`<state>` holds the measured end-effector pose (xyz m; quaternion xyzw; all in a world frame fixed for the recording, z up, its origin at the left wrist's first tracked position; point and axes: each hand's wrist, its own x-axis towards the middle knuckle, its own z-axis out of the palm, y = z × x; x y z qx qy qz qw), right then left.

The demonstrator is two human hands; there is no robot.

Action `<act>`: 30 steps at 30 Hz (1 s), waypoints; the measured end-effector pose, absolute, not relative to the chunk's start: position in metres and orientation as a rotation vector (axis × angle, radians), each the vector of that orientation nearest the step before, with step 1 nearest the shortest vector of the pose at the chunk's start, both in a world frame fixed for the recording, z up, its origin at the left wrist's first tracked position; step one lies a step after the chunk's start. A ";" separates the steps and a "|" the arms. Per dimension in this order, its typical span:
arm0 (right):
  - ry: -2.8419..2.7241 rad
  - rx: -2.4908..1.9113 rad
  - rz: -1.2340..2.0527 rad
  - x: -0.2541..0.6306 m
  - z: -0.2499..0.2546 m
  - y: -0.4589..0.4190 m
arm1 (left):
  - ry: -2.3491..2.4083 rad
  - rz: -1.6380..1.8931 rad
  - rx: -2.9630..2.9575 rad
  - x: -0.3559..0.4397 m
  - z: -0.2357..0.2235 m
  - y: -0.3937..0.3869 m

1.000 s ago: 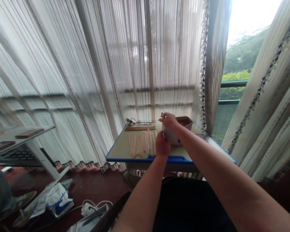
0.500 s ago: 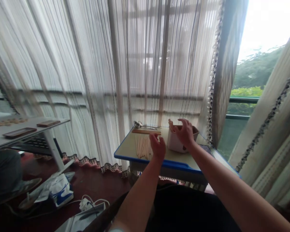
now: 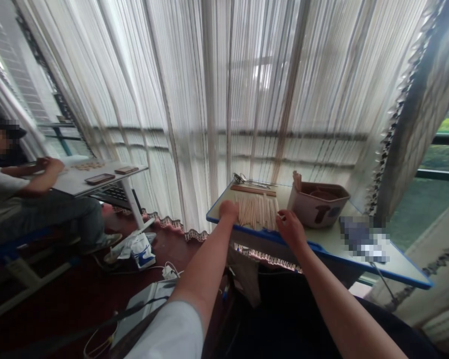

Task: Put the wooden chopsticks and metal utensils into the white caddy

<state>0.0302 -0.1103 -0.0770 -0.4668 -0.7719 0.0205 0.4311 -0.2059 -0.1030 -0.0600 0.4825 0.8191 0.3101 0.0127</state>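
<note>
A row of pale wooden chopsticks [image 3: 257, 211] lies side by side on the small blue-edged table [image 3: 219, 211]. My left hand [image 3: 229, 210] is at the row's left end, its fingers mostly hidden behind the back of the hand. At the right end, my right hand [image 3: 292, 228] has its fingers curled in a pinch; a small whitish bit shows at the tips, too small to name. Just beyond that hand stands a pinkish-brown divided container [image 3: 318, 204], with a bundle of sticks [image 3: 297, 180] upright at its left corner.
Darker brown sticks [image 3: 253, 190] and metal ladles [image 3: 250, 181] lie behind the row. A blurred-out item [image 3: 362, 238] is on the table's right. Leftward, a person [image 3: 7, 184] sits at a white table [image 3: 78, 183] with small pieces and trays. Cables and bags [image 3: 142, 249] are on the floor.
My right hand has left the upright stick bundle at the container and come down to the chopsticks' right end. My left hand has moved to their left end. The view has swung left.
</note>
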 end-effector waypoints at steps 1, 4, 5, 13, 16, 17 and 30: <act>-1.959 -1.154 0.036 0.030 -0.078 -0.110 | 2.553 0.953 1.516 -0.205 -0.062 -0.102; -2.074 -1.124 -0.014 0.028 -0.077 -0.112 | 2.556 0.922 1.549 -0.203 -0.061 -0.101; -2.092 -1.117 -0.030 0.027 -0.077 -0.113 | 2.557 0.912 1.557 -0.202 -0.060 -0.102; -2.001 -1.205 0.052 0.033 -0.079 -0.112 | 2.570 0.888 1.608 -0.201 -0.060 -0.108; -1.982 -1.227 0.112 0.035 -0.080 -0.109 | 2.575 0.897 1.601 -0.201 -0.060 -0.107; -1.984 -1.224 0.122 0.036 -0.080 -0.109 | 2.576 0.903 1.593 -0.201 -0.060 -0.107; -1.932 -1.162 0.162 0.036 -0.081 -0.105 | 2.348 1.338 1.790 -0.196 -0.057 -0.122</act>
